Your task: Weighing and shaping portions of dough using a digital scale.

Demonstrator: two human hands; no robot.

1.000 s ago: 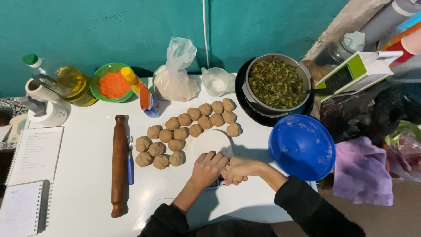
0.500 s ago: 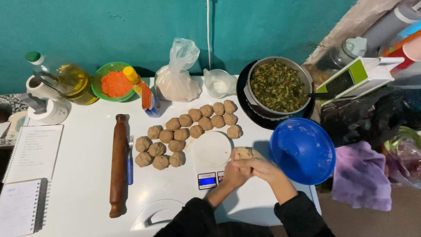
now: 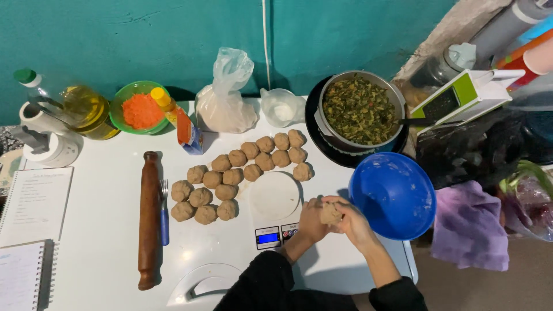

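Grip: I see my left hand (image 3: 311,222) and right hand (image 3: 354,224) cupped together around a small tan ball of dough (image 3: 330,213), fingers curled and pressing on it from both sides.
Dough in hand: held just above the white table (image 3: 103,230), near its front right corner.
Just beside: a white kitchen scale with a round platter and blue display (image 3: 275,198) sits left of my hands; a round blue plastic bowl (image 3: 394,196) overhangs the right edge.
Further left: a cluster of tan dough balls (image 3: 242,167) lies mid-table, then a blue-handled fork (image 3: 164,210) touching a long wooden rolling pin (image 3: 149,219).
Back edge: a steel pot of chopped greens (image 3: 360,109), a tied clear bag of flour (image 3: 226,103), and a green bowl of orange powder (image 3: 138,108).
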